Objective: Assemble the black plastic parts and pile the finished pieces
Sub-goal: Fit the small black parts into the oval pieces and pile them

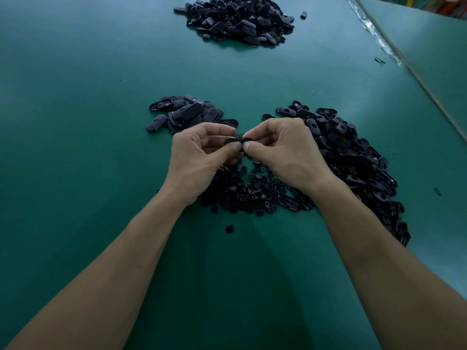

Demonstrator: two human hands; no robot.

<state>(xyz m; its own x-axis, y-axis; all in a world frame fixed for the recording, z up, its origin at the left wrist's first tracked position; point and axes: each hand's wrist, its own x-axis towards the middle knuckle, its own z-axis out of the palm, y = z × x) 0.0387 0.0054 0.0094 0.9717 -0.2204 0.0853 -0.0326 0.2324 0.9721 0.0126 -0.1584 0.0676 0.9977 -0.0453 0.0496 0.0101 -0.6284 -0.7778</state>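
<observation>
Together, left hand (199, 157) and right hand (285, 152) pinching black part (236, 141)

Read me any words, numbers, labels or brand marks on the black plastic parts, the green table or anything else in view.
No readable text anywhere.
The black oval plastic part pinched by the left hand and right hand shows no marking.
The heaps of black plastic parts and green table mat: blank.
Colourful objects, top right: too blurred.

Work surface (75, 122) covered in green matting, taped seam (386, 46) run diagonally at right, adjoining green panel (429, 46) set beyond, dim light reflected as pale sheen.
</observation>
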